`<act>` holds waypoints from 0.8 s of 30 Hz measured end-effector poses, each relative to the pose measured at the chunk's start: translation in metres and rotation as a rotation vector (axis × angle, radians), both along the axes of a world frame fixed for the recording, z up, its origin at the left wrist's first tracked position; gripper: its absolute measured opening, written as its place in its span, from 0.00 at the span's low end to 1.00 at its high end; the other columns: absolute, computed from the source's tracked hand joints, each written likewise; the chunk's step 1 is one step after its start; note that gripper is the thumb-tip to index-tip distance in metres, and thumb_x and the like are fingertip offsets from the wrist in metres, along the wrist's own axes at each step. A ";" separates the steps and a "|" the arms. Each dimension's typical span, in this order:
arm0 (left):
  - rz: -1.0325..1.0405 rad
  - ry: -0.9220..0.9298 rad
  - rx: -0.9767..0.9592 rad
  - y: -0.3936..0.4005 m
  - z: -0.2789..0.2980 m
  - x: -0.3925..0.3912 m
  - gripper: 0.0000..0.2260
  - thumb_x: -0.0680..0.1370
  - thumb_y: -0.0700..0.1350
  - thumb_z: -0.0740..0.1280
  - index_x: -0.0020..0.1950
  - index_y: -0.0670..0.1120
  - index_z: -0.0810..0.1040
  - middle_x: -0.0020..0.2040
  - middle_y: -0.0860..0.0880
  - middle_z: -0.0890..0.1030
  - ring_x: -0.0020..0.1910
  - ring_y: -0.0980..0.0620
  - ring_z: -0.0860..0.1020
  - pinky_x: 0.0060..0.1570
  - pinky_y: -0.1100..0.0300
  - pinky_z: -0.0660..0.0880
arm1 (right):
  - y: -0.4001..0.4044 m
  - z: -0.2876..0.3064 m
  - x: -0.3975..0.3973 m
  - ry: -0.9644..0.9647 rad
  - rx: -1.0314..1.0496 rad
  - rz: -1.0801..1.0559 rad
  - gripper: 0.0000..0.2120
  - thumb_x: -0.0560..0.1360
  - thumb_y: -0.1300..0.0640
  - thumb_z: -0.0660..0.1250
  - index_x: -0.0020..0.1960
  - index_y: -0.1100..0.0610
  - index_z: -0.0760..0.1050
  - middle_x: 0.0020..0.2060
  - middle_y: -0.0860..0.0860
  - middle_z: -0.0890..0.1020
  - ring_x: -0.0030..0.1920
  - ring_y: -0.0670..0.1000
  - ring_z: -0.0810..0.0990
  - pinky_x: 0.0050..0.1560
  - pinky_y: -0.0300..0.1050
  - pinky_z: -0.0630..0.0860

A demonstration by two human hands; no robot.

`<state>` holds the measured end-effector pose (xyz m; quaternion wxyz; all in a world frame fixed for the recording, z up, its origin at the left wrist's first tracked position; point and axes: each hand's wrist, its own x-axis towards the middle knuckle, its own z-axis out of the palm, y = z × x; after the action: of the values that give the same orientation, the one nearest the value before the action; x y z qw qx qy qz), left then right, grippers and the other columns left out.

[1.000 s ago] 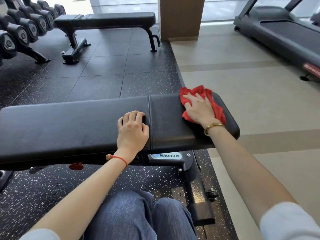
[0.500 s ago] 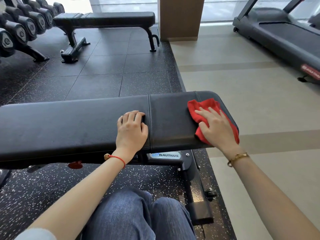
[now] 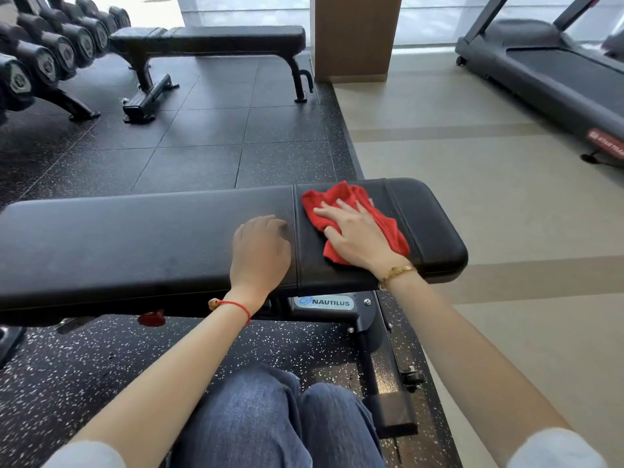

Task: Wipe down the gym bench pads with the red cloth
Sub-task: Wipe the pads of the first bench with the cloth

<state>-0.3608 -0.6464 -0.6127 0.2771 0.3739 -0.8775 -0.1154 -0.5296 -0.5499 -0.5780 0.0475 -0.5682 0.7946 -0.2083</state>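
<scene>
A black padded gym bench lies across the view, with a long back pad (image 3: 128,238) on the left and a shorter seat pad (image 3: 429,224) on the right, split by a seam. The red cloth (image 3: 341,197) is bunched on the seat pad close to the seam. My right hand (image 3: 358,238) presses flat on the cloth with straight, spread fingers. My left hand (image 3: 260,251) rests on the back pad just left of the seam, fingers loosely bent against the surface, holding nothing.
Another flat bench (image 3: 209,38) stands at the back, beside a rack of dumbbells (image 3: 44,59) at the far left. A wooden pillar (image 3: 354,35) rises behind. A treadmill (image 3: 553,76) is at the right. My knees in jeans (image 3: 270,420) are below the bench frame (image 3: 368,319).
My right hand has slid the red cloth leftward over the seat pad, from its right end toward the seam. My left hand has stayed in place on the back pad.
</scene>
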 end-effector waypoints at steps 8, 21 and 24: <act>-0.042 0.016 -0.036 -0.016 0.008 0.024 0.14 0.75 0.38 0.65 0.59 0.47 0.80 0.59 0.49 0.81 0.63 0.46 0.75 0.67 0.47 0.67 | 0.072 -0.008 -0.044 0.071 -0.046 -0.196 0.21 0.76 0.53 0.58 0.69 0.47 0.72 0.71 0.46 0.71 0.75 0.51 0.63 0.77 0.50 0.50; 0.181 -0.030 -0.057 -0.038 0.000 0.085 0.13 0.76 0.41 0.65 0.61 0.44 0.79 0.61 0.46 0.80 0.65 0.43 0.73 0.68 0.44 0.65 | -0.023 -0.002 0.038 0.033 0.022 0.042 0.21 0.79 0.53 0.57 0.72 0.49 0.68 0.74 0.48 0.67 0.76 0.53 0.59 0.77 0.53 0.46; 0.221 -0.068 -0.046 -0.033 -0.001 0.082 0.17 0.76 0.45 0.59 0.62 0.43 0.77 0.63 0.44 0.77 0.66 0.41 0.71 0.68 0.43 0.63 | -0.019 -0.006 0.072 0.062 -0.008 0.191 0.21 0.78 0.53 0.58 0.71 0.49 0.69 0.73 0.46 0.68 0.76 0.50 0.59 0.77 0.51 0.46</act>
<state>-0.2786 -0.6793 -0.6137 0.2667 0.4657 -0.8422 -0.0511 -0.4575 -0.5691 -0.5838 0.0401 -0.6479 0.7370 -0.1884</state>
